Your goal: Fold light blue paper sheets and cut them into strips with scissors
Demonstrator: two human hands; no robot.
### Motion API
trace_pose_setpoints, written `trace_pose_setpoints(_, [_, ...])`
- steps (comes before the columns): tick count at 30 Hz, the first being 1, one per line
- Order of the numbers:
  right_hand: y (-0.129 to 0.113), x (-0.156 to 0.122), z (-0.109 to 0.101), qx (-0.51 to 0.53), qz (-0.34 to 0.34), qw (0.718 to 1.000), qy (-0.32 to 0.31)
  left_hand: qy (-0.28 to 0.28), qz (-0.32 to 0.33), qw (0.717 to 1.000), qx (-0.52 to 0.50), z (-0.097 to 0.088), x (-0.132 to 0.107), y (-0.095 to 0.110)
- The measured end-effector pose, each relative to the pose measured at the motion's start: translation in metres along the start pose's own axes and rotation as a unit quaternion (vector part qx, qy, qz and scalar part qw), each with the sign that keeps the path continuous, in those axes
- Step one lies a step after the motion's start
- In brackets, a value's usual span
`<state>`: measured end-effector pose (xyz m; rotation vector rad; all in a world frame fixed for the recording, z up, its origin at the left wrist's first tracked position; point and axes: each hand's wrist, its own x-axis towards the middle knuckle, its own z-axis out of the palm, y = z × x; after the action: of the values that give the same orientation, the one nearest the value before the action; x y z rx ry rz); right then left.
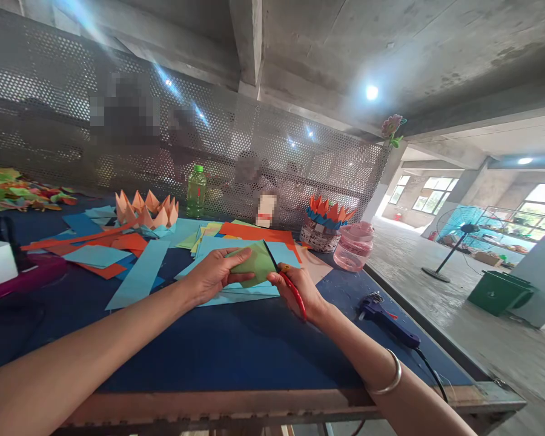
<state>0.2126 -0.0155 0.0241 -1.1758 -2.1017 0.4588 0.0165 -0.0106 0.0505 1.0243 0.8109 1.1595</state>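
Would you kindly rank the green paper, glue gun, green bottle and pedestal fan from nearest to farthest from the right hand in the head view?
Right hand:
1. Green paper: between both hands.
2. Glue gun: table, right.
3. Green bottle: far table edge.
4. Pedestal fan: floor, far right.

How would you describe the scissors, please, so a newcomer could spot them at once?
On the blue-topped table, the left hand holds a green paper. The right hand holds scissors, set apart by red handles and dark blades against that paper.
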Motion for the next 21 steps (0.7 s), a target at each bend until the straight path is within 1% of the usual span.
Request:
trace_pose_setpoints(4, [-0.0016, -0.0001, -0.0015, -0.020, -0.011, 1.000, 0.005, -0.002, 0.001, 1.000, 0.005, -0.0005, 0.0003, -0.0003])
trace_pose_setpoints(8, [-0.0054, -0.0019, -0.0054, -0.031, -0.025, 0.999, -0.003, -0.022, -0.005, 0.999, 0.026, -0.0019, 0.0012, -0.0027])
trace_pose_setpoints(11, [-0.0063, -0.0029, -0.0067, -0.025, -0.022, 0.999, -0.008, -0.031, -0.012, 0.999, 0.033, -0.0022, 0.0015, -0.0047])
trace_pose_setpoints(18, [-0.0011, -0.0006, -0.0017, -0.004, -0.005, 1.000, 0.012, -0.034, -0.013, 0.999, 0.029, -0.0025, 0.0025, -0.0061])
trace_pose_setpoints(21, [0.0002, -0.0004, -0.0013, -0.014, -0.009, 1.000, 0.018, -0.037, -0.017, 0.999, 0.029, -0.0039, 0.0042, -0.0077])
